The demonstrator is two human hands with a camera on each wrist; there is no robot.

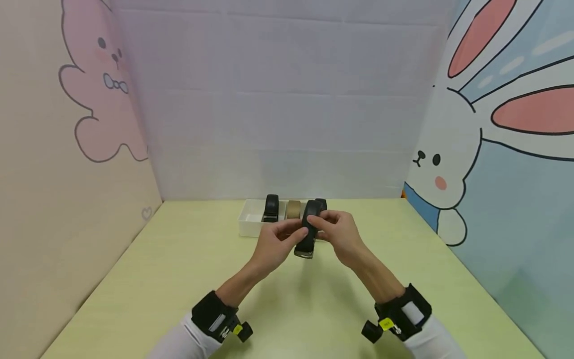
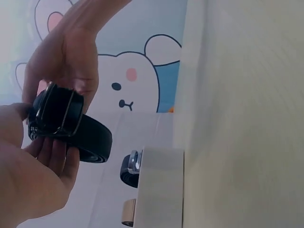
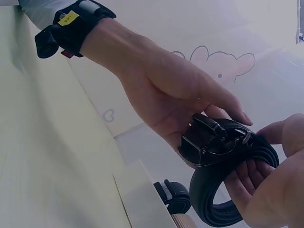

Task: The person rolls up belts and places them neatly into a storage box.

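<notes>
- We hold a rolled black belt (image 1: 308, 230) in the air between both hands, above the pale green table (image 1: 179, 279) and just in front of the white tray (image 1: 249, 223)
- Our left hand (image 1: 277, 244) grips the coil from the left, thumb over its front and fingers (image 2: 52, 152) curled underneath
- Our right hand (image 1: 341, 234) pinches the top of the coil from the right; the right wrist view shows its fingers (image 3: 251, 173) cupped beneath the band
- The belt's dark metal buckle (image 3: 204, 140) sits on the outside of the coil, facing our left palm
- In the tray stand another black rolled belt (image 1: 271, 208), a tan rolled belt (image 1: 293, 209) beside it, and a further dark one (image 1: 321, 204) half hidden behind the belt we hold
- Cartoon rabbit panels (image 1: 453, 164) wall in the table on both sides
</notes>
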